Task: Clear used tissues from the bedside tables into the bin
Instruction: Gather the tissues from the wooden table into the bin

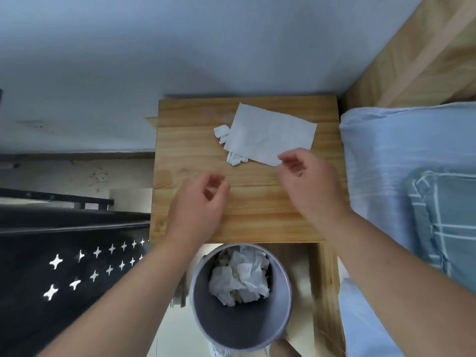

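Note:
A flat white tissue (pixel 270 132) lies on the wooden bedside table (pixel 190 150), with small crumpled tissue scraps (pixel 224 135) tucked under its left edge. My right hand (pixel 306 181) hovers at the tissue's near right corner, its fingertips at that corner; whether they pinch it I cannot tell. My left hand (pixel 201 204) floats over the table's near left part, fingers loosely curled, holding nothing. Below the table's front edge stands a grey round bin (pixel 206 305) with crumpled white tissues (pixel 242 276) inside.
A bed with a light blue sheet (pixel 386 161) and a checked pillow (pixel 443 215) runs along the right. A black panel with star-shaped cutouts (pixel 77 274) stands to the left. The pale wall is behind the table.

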A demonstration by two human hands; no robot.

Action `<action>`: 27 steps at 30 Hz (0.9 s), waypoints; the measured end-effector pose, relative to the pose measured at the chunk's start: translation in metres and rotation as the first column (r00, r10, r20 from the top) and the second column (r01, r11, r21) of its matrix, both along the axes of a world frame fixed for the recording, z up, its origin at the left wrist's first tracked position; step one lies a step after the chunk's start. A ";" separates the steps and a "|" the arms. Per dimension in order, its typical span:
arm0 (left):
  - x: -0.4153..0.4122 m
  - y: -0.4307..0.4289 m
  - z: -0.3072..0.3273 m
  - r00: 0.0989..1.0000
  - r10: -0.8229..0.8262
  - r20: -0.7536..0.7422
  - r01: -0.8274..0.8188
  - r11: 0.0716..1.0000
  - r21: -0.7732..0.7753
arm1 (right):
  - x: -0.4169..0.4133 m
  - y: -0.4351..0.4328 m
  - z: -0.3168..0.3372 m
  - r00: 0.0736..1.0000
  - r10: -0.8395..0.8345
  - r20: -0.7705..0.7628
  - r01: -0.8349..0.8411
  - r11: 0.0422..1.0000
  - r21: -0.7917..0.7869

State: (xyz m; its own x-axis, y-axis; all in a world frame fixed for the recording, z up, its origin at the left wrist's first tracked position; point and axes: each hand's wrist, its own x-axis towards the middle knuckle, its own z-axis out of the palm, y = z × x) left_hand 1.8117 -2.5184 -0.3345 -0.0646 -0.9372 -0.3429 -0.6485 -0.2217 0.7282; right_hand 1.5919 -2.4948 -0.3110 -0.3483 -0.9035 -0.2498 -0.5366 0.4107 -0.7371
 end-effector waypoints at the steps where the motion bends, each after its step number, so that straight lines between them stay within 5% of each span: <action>1: -0.002 -0.014 -0.001 1.000 0.011 0.009 -0.011 1.000 -0.005 | -0.003 -0.013 -0.003 0.998 0.018 -0.052 -0.018 1.000 0.000; 16: 0.016 -0.046 -0.027 0.982 0.188 -0.025 -0.188 0.982 0.020 | 0.045 -0.103 -0.044 0.795 0.392 -0.463 -0.313 0.919 0.241; 22: 0.007 -0.041 -0.018 0.984 0.171 -0.042 -0.170 0.985 0.027 | 0.035 -0.085 -0.049 0.859 0.392 -0.330 -0.375 0.920 0.117; 27: -0.008 -0.026 -0.002 0.982 0.010 -0.187 0.010 0.994 0.107 | 0.032 -0.051 -0.028 0.977 0.192 0.091 -0.204 0.967 0.155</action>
State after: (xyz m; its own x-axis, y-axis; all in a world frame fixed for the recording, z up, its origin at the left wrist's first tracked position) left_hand 1.8036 -2.5442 -0.3361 -0.1369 -0.8958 -0.4228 -0.5031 -0.3048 0.8087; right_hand 1.6241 -2.5458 -0.3388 -0.1411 -0.8978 -0.4172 -0.5654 0.4190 -0.7105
